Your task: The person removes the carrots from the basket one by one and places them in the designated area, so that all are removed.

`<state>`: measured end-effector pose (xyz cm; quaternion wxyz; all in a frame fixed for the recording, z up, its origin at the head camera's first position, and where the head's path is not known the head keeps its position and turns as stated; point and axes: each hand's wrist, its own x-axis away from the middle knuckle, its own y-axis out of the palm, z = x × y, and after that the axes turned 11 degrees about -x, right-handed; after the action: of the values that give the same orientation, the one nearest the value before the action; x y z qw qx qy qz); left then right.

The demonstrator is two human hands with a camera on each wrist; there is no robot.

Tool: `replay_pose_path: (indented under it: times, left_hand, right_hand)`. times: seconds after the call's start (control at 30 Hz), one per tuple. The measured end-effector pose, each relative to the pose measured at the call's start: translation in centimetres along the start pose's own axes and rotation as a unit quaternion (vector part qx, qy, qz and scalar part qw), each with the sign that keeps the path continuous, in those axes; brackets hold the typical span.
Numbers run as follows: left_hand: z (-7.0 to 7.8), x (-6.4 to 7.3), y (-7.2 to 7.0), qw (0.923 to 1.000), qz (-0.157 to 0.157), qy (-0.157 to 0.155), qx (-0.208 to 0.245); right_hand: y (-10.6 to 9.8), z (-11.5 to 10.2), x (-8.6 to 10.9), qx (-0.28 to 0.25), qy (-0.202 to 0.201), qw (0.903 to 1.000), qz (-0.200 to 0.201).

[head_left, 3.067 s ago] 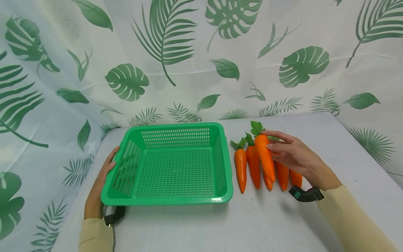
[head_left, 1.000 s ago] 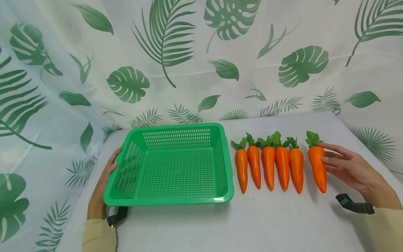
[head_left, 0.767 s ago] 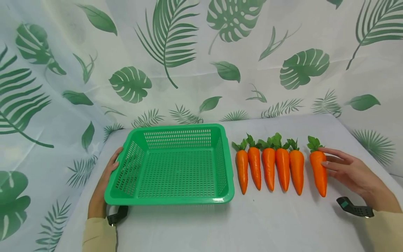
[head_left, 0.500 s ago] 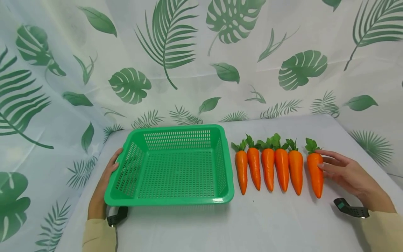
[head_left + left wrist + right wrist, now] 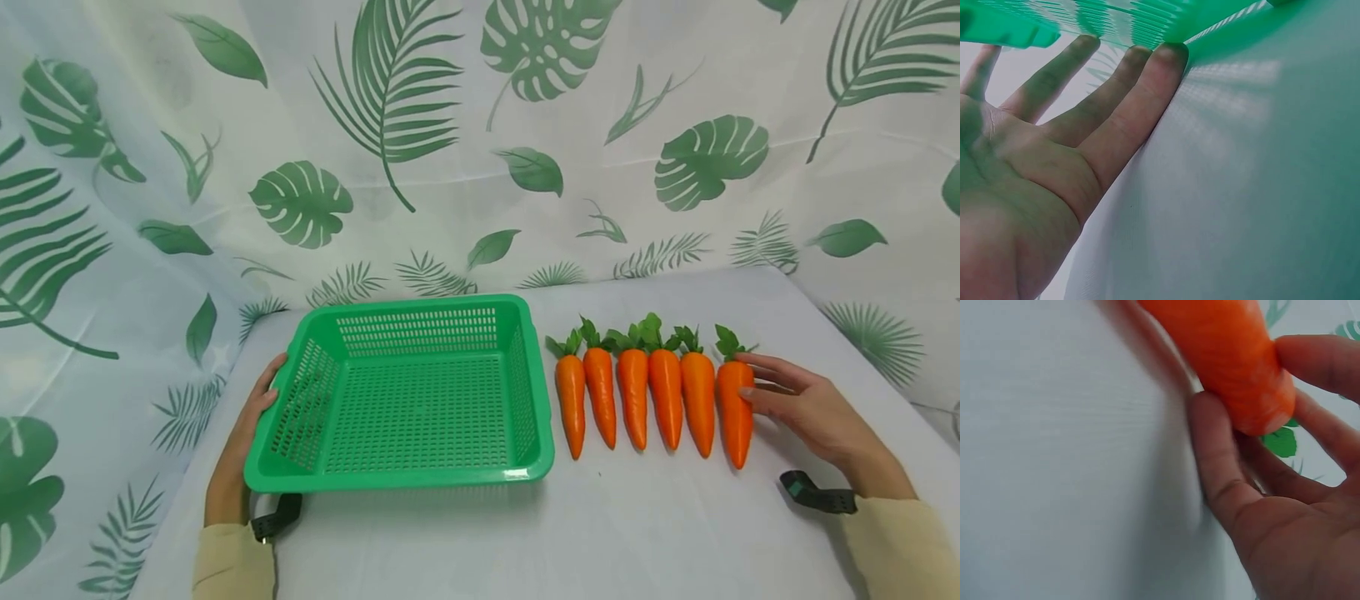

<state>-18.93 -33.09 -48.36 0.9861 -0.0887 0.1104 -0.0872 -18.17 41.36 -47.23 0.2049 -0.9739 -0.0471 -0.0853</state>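
At the right end of the row, my right hand (image 5: 813,412) pinches a carrot (image 5: 735,417) with a leafy green top between thumb and fingers. In the right wrist view, the thumb (image 5: 1322,361) lies on one side of that carrot's thick end and fingertips touch the other. My left hand (image 5: 247,425) rests against the left side of a green plastic basket (image 5: 397,479) with a slotted floor and walls. The left wrist view has its fingers (image 5: 1129,128) stretched out, their tips touching the basket's outer wall.
Several more carrots (image 5: 633,400) lie side by side between the basket and the held carrot, leaves pointing away. Everything is on a white-covered table (image 5: 600,533). A leaf-print cloth (image 5: 450,208) hangs behind it and to the left.
My right hand carried a carrot from above the row to the right of it, lowered it, then shifted it left close beside the last carrot. My left hand has stayed at the basket.
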Motion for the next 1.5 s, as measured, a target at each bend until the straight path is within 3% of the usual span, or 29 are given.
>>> replay_pose_path:
  times: [0.27, 0.5, 0.73, 1.27, 1.5]
  left_hand:
    - [0.3, -0.1, -0.2, 0.9986, 0.005, -0.052, -0.004]
    - [0.1, -0.4, -0.1, 0.9993, 0.011, -0.036, 0.000]
    - [0.5, -0.3, -0.1, 0.9979, 0.015, -0.061, -0.017]
    - [0.0, -0.2, -0.1, 0.9995, 0.013, -0.029, 0.001]
    - [0.1, -0.2, -0.1, 0.9992, 0.010, -0.037, -0.010]
  right_hand:
    - [0.9, 0.2, 0.0, 0.007, -0.003, 0.9997, 0.023]
    - [1.1, 0.7, 0.0, -0.003, -0.005, 0.9996, 0.027]
    - [1.1, 1.0, -0.3, 0.036, -0.008, 0.9987, 0.037]
    - [1.1, 1.4, -0.2, 0.049, -0.021, 0.9981, 0.032]
    - [1.2, 1.4, -0.2, 0.054, -0.024, 0.9975, 0.040]
